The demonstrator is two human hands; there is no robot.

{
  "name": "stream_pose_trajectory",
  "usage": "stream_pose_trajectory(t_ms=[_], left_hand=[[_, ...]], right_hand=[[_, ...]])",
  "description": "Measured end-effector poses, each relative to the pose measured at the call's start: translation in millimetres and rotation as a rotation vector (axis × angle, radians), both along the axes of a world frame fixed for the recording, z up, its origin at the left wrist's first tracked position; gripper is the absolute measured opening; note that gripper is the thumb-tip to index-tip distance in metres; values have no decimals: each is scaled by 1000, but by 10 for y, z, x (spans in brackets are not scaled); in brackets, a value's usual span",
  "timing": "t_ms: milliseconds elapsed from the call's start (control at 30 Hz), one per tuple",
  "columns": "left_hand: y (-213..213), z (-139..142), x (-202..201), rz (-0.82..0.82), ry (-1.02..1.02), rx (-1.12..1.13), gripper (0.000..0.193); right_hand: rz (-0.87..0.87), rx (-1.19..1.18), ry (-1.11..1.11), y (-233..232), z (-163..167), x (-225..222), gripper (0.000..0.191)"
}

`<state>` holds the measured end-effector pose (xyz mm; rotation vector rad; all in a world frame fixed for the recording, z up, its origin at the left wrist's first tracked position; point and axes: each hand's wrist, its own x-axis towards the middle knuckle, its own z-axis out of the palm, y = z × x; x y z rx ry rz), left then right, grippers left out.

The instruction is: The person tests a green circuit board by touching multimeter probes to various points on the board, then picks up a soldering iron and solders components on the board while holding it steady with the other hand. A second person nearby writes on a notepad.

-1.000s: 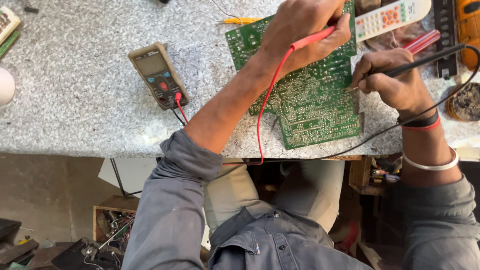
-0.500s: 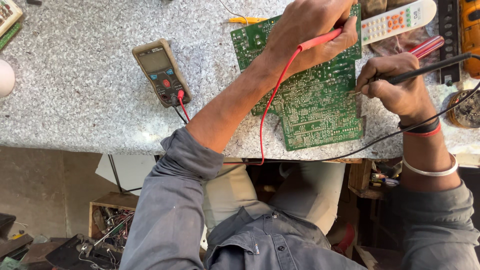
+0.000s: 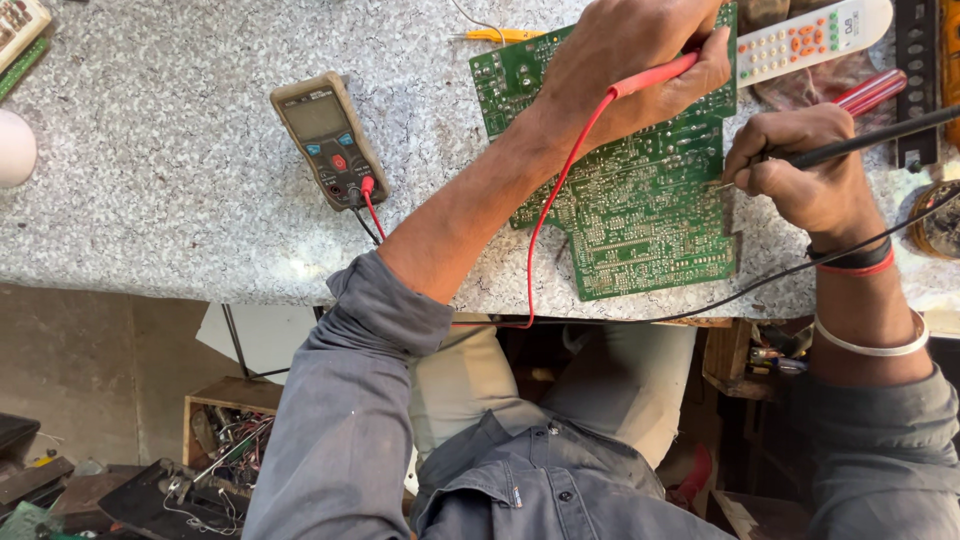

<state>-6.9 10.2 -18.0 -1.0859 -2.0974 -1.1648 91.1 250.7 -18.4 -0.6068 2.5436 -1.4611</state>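
A green circuit board [image 3: 640,220] lies solder side up on a speckled grey stone table [image 3: 180,200]. My left hand [image 3: 640,60] rests on the board's far part and grips a red test probe [image 3: 655,75]. Its red lead runs down over the table edge and back to a tan multimeter [image 3: 328,140] lying to the left. My right hand [image 3: 800,175] grips a black test probe [image 3: 860,145] like a pen. That probe's tip touches the board near its right edge.
A white remote control [image 3: 810,40] and a red-handled tool [image 3: 870,92] lie beyond the board. A yellow-handled tool [image 3: 500,36] lies at the far edge, a white round object [image 3: 15,148] at the far left. Under the table stands a wooden box of wires [image 3: 225,430].
The view has drifted a little, so everything sits slightly further right and lower in the frame. Both hands keep their probes on the board in much the same places.
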Motion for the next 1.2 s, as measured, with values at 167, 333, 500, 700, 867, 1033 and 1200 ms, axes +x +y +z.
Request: stream_pose_trajectory(t_ms=[167,333,500,700,867,1033,1200], left_hand=[[15,-19,-13,0,26,-13,21],[28,-3,-11,-14,2,1,22],[-12,72,29,-13,-31,12,19],[-43,152,58,-30,-54,13,21],[-47,142,56,-47,-68,1,22],[-38,110,49,-34,-51,-13,23],[-52,101,52,-25,-38,-4,22]], right_hand=[[5,-8,9,12,-2,-5,19],[-19,-22,-24,10,-2,1,20],[-14,-16,-27,-7,14,3,20],[-17,-3,-35,-36,51,-19,19],[-26,6,-30,-62,61,-4,18],[-23,3,-27,-68,66,0,20],[12,18,-22,-86,63,-19,20]])
